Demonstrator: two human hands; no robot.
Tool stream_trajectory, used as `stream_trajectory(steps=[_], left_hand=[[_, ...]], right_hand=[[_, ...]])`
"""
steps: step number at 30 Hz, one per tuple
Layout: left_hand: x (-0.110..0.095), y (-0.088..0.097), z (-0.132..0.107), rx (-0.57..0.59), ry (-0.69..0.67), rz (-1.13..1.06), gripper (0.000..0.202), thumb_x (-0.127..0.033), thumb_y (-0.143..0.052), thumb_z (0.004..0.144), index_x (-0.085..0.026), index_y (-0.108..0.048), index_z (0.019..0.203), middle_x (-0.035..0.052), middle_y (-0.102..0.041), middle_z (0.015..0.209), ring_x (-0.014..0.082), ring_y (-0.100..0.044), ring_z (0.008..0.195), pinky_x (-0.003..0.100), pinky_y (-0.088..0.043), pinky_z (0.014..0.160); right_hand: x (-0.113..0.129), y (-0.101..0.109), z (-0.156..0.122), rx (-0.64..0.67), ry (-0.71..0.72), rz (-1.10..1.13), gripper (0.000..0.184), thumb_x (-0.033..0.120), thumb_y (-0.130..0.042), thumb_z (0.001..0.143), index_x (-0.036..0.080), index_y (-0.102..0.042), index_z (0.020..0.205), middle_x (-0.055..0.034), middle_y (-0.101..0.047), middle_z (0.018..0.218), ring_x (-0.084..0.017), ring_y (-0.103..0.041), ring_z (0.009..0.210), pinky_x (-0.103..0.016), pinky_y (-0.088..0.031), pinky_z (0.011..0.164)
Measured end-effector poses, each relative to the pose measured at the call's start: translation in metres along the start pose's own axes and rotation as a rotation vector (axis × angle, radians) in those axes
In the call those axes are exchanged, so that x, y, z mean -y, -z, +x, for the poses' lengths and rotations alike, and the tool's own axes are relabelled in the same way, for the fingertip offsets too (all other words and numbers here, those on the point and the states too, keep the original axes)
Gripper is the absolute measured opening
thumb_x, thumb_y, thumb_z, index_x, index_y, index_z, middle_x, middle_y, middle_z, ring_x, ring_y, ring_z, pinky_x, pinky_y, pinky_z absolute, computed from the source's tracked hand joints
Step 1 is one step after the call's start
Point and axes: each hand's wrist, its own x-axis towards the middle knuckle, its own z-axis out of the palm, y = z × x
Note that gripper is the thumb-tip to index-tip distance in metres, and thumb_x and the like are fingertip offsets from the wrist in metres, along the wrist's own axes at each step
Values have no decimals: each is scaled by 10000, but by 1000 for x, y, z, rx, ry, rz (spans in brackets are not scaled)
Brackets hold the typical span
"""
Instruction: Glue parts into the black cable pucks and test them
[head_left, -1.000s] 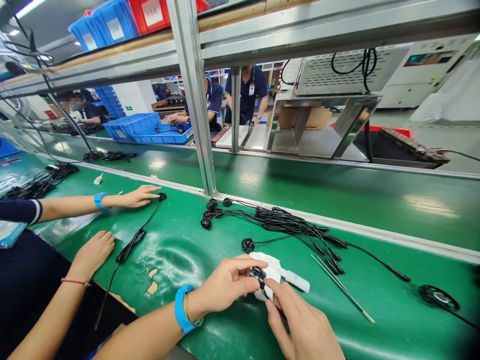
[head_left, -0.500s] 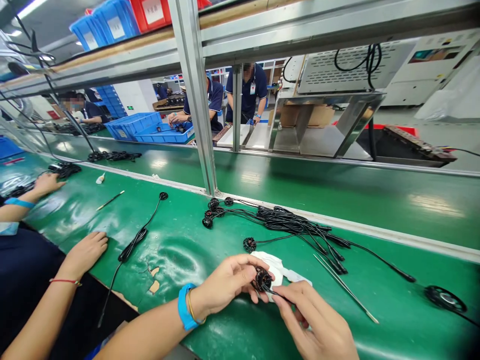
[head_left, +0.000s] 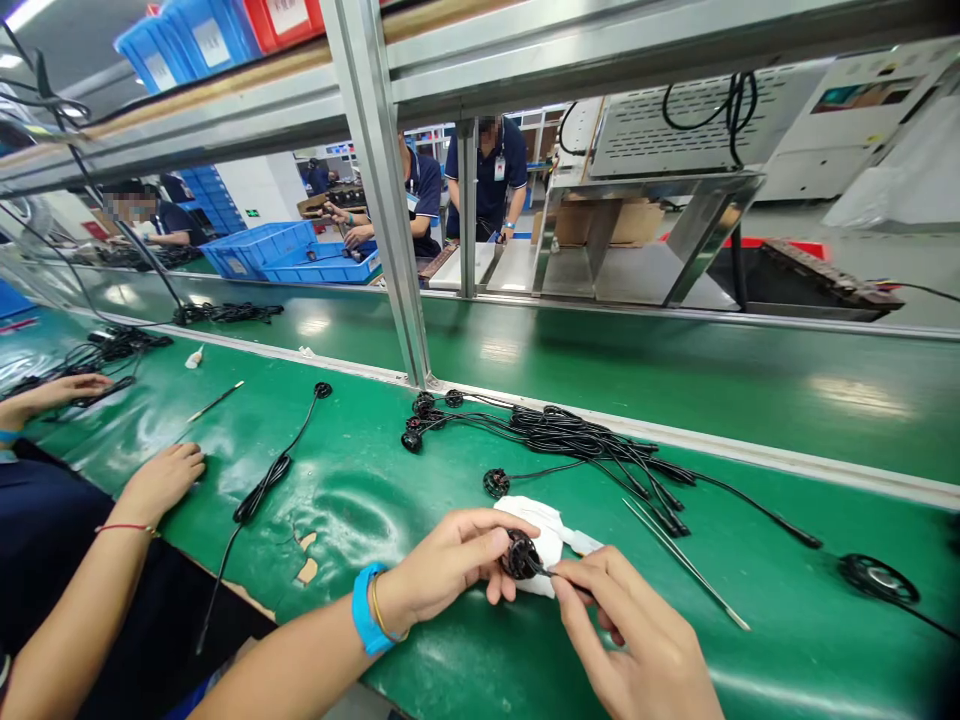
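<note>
Hands meet over the near edge of the green tabletop point(head_left: 787, 640). The person's left hand point(head_left: 450, 565), with a blue wristband point(head_left: 365, 612) on the wrist, has its grip pressed around a small black round part point(head_left: 520, 555), fingers on the far rim and thumb on the near one. The part's round ribbed face is turned up toward the person. A thin black lead point(head_left: 544, 572) leaves it to the right and a little nearer, so the long axis of part and lead lies across the tabletop, left to right. The right hand point(head_left: 637, 640) has its grip pinched on that lead, thumb and forefinger closed just beside the part. Both hover just above a crumpled white cloth point(head_left: 551, 525) lying on the tabletop.

Beyond the cloth sprawls a tangled bundle of black cables point(head_left: 577, 445), its round ends pointing left. A thin metal rod point(head_left: 686, 565) lies slantwise to the right of the cloth. To the left a single black cable point(head_left: 274, 475) stretches away, and a co-worker's hand point(head_left: 161, 480) rests flat near it.

Across the far belt stand blue plastic crates point(head_left: 255, 250). A person's hands reach into the shallow one, and dark items lie in it, too small to tell apart. Blue and red storage bins point(head_left: 187, 35) sit on the top shelf, their contents hidden.
</note>
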Motion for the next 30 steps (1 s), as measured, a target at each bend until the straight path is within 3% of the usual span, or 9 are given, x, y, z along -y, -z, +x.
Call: stream_trajectory(steps=[10, 14, 20, 26, 30], left_hand=[[0, -3, 4, -32, 91, 40, 585, -620, -713, 791, -62, -723, 967, 73, -642, 724, 79, -597, 509, 138, -450, 445], [0, -2, 3, 12, 133, 9, 579, -623, -674, 822, -60, -721, 947, 115, -680, 793, 71, -601, 514, 129, -449, 450], [-1, -2, 3, -30, 105, -3, 556, -603, -757, 754, -72, -725, 913, 90, -664, 786, 86, -620, 541, 144, -484, 469], [3, -3, 3, -112, 20, 69, 492, -531, -701, 844, -132, -686, 1130, 52, -669, 740, 129, -672, 574, 183, -521, 518], [4, -6, 1, -144, -66, 200, 476, -512, -655, 881, -114, -710, 1136, 95, -706, 875, 130, -675, 648, 214, -534, 613]], right_hand=[[-1, -5, -2, -101, 166, -181, 174, 81, -579, 947, 134, -646, 1098, -46, -602, 826, -124, -566, 728, -241, -457, 695], [-2, -2, -4, -76, 265, -339, 255, 55, -584, 934, 105, -647, 1176, -62, -627, 848, -138, -540, 726, -263, -416, 656], [3, 5, -2, -11, 415, -393, 259, 58, -471, 960, 21, -641, 1152, -130, -636, 900, -196, -525, 802, -314, -412, 728], [3, -4, -5, -7, 408, -421, 273, 36, -455, 942, -5, -630, 1147, -135, -632, 888, -212, -496, 799, -332, -399, 736], [1, -11, -7, 6, 369, -402, 292, 50, -447, 949, -4, -622, 1177, -129, -623, 883, -209, -495, 784, -332, -396, 705]])
